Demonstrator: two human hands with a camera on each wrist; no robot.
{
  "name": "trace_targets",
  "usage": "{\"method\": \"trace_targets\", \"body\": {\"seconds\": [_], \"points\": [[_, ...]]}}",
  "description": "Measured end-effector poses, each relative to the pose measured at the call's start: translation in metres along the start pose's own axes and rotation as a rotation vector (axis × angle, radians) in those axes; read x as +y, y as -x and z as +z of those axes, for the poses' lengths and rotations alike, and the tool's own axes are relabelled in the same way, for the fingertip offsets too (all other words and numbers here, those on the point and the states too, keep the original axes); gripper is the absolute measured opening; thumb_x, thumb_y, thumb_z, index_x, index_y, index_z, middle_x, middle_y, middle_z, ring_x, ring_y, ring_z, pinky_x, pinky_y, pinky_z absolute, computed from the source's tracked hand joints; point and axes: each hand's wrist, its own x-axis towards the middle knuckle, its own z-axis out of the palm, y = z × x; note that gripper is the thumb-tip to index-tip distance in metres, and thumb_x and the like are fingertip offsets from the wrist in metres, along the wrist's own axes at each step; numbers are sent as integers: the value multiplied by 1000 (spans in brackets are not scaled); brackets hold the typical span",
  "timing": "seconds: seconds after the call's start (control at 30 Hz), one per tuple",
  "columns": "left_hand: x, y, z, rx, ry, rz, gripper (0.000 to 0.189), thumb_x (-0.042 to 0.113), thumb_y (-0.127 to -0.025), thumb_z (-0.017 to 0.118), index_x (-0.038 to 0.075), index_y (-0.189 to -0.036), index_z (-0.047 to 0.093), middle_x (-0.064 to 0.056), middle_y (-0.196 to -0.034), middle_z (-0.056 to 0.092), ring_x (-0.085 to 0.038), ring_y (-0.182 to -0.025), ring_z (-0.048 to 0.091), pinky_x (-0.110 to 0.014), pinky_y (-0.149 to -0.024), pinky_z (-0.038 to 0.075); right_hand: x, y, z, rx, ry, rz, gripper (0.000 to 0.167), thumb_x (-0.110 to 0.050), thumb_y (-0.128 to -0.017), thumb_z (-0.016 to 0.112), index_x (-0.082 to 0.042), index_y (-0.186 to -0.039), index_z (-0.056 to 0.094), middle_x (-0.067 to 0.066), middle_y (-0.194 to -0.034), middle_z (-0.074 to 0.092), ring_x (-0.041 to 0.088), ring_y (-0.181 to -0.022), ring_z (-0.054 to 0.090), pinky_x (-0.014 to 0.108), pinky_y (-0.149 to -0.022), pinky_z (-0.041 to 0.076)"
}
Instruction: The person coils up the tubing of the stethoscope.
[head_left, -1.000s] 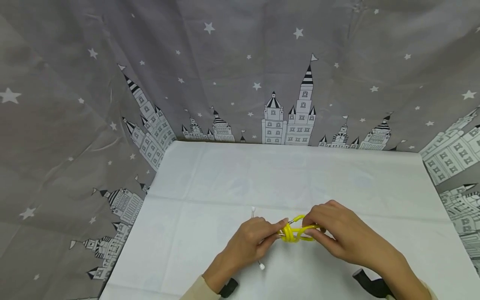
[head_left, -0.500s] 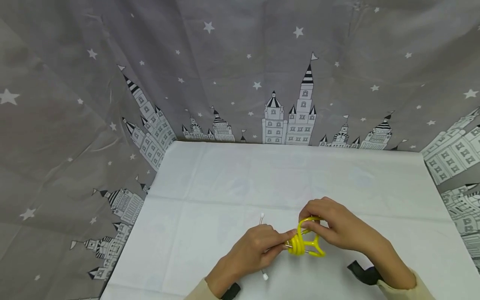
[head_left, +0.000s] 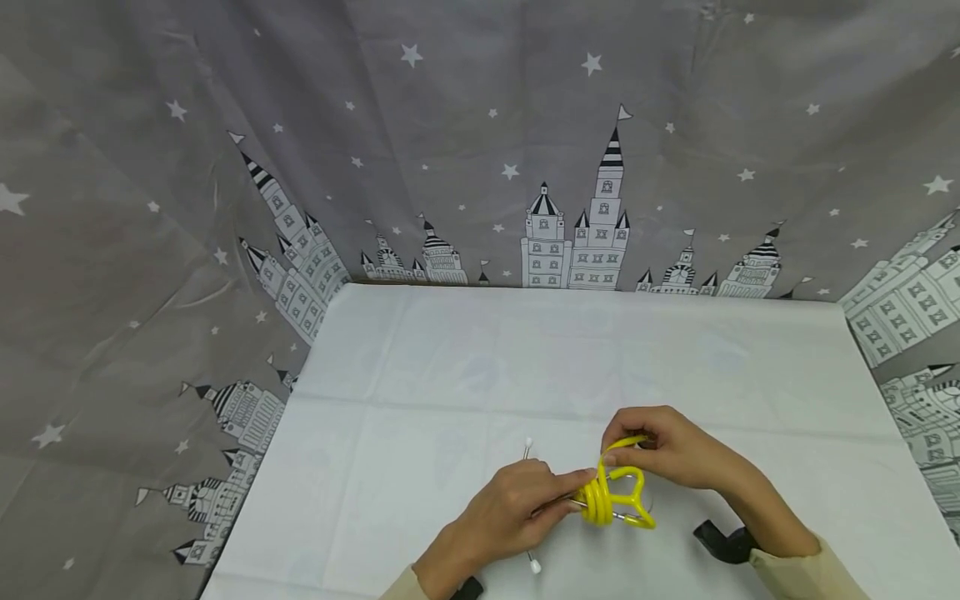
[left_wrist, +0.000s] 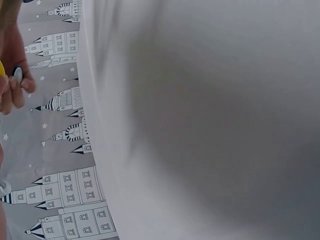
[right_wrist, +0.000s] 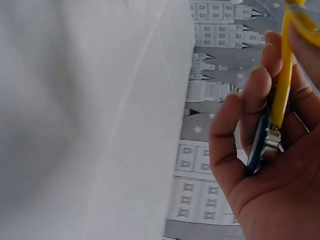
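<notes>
A stethoscope with yellow tubing (head_left: 597, 502) is held between both hands over the white table. My left hand (head_left: 517, 510) pinches its metal ear tubes where the tubing is wound round them in several turns. White ear tips (head_left: 535, 566) stick out on either side of that hand. The yellow Y-shaped fork (head_left: 630, 499) points right. My right hand (head_left: 667, 446) pinches the tubing's free end above the coil. In the right wrist view the chestpiece (right_wrist: 257, 142), a dark-rimmed disc with a metal stem (right_wrist: 271, 143), lies within the curled fingers.
A white cloth (head_left: 450, 358) with fold creases covers the table. Behind it and at both sides hangs a grey curtain (head_left: 465, 125) printed with castles and stars. A black strap end (head_left: 725, 542) hangs from the right wrist.
Both hands have shifted slightly down, the left also rightward, with the stethoscope. The right hand has drawn the tubing's end up over the coil, and the yellow fork now shows in full.
</notes>
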Motion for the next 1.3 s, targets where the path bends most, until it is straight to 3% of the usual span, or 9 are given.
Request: {"method": "trace_targets", "body": {"seconds": [0.13, 0.27, 0.4, 0.53, 0.83, 0.93, 1.1, 1.3], "points": [[1, -1, 1, -6, 20, -34, 50, 22, -96, 82, 17, -144, 68, 14, -86, 69, 3, -69, 44, -4, -74, 41, 9, 1, 2, -7, -78, 2, 10, -11, -100, 77, -20, -104, 75, 2, -95, 76, 9, -80, 67, 26, -71, 61], [2, -2, 2, -29, 38, -17, 48, 23, -99, 79, 17, -146, 67, 16, -93, 73, 3, -69, 45, -3, -73, 40, 12, 2, 5, -12, -115, -22, 12, -8, -100, 76, -18, -106, 76, 4, -97, 76, 7, -78, 66, 26, -68, 60], [3, -3, 2, -51, 42, 24, 50, 23, -101, 77, 19, -149, 66, 17, -91, 75, 4, -70, 47, -2, -72, 38, 12, 3, 4, 17, -59, -75, 15, -9, -97, 80, -20, -107, 78, 6, -97, 75, 9, -73, 59, 23, -61, 52], [3, -5, 3, -57, 50, 22, 48, 23, -102, 76, 20, -148, 67, 17, -93, 76, 4, -71, 48, -2, -74, 40, 11, 7, -3, 60, 30, -79, 16, -12, -95, 82, -20, -108, 80, 0, -99, 76, 11, -73, 54, 23, -60, 46], [1, -8, -1, -34, 82, 13, 45, 21, -100, 78, 20, -144, 68, 16, -98, 76, 3, -70, 48, -3, -75, 42, 17, 18, -17, 142, 29, -6, 21, -9, -96, 81, -22, -112, 79, 4, -108, 78, 10, -91, 67, 21, -80, 59], [-2, -10, -4, 7, 140, -4, 45, 17, -99, 79, 15, -143, 69, 13, -100, 78, 2, -70, 49, -4, -74, 43, 21, 23, -7, 197, 31, -24, 22, -5, -98, 78, -21, -112, 78, 1, -106, 78, 9, -89, 69, 22, -80, 61], [-8, -9, -10, 79, 242, -85, 46, 11, -98, 79, 8, -143, 69, 5, -102, 80, 1, -71, 53, -6, -69, 46, 23, 25, 23, 296, 15, -94, 24, 5, -100, 70, -13, -114, 77, 6, -96, 77, 12, -72, 69, 28, -64, 62], [-10, -6, -11, 141, 236, -173, 51, 7, -97, 79, 9, -146, 67, 6, -85, 70, -2, -70, 53, -10, -65, 48, 22, 22, 54, 407, -16, -81, 22, 6, -100, 70, -13, -109, 75, 8, -90, 76, 13, -60, 66, 29, -54, 58]]}}
